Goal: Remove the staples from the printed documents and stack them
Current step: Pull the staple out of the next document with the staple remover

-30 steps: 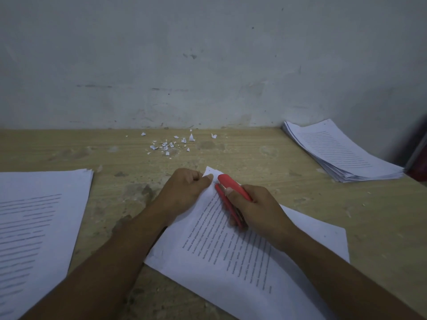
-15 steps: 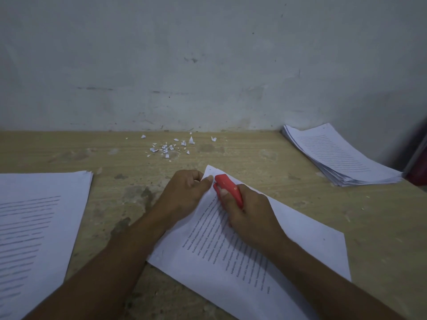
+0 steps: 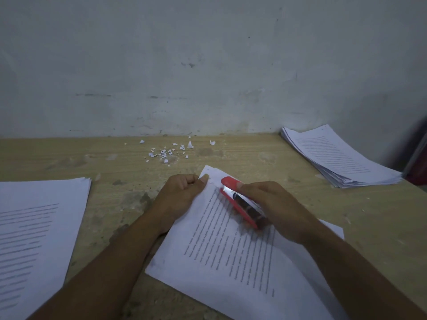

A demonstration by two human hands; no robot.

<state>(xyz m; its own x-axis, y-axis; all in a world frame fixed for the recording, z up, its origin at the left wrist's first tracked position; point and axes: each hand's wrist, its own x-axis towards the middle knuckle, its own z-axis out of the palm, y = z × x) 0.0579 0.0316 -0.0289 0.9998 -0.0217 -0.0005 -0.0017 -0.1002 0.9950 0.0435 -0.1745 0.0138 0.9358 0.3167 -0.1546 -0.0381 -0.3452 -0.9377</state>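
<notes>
My left hand (image 3: pixel 182 195) pinches the top corner of the document (image 3: pixel 231 250) lying on the table (image 3: pixel 254 158) before me. My right hand (image 3: pixel 275 209) grips the red stapler (image 3: pixel 240 204), its nose just beside that corner. I judge this one is not yet freed. Scraps (image 3: pixel 166 152), a left stack (image 3: pixel 34 227) and a right stack (image 3: pixel 342 158) suggest the work is midway.

The printed document (image 3: pixel 231 255) is a set of white sheets with lines of text. It lies flat and askew on the table (image 3: pixel 254 155), top corner pointing away. The left hand (image 3: pixel 180 195) pinches that corner; a staple there is too small to confirm.

The red stapler (image 3: pixel 240 204), with a metal inner channel, lies tilted across the upper page, gripped by the right hand (image 3: pixel 277 209).

The left stack (image 3: pixel 34 227) lies flat at the near left. The right stack (image 3: pixel 342 158), with fanned edges, lies at the far right.
</notes>
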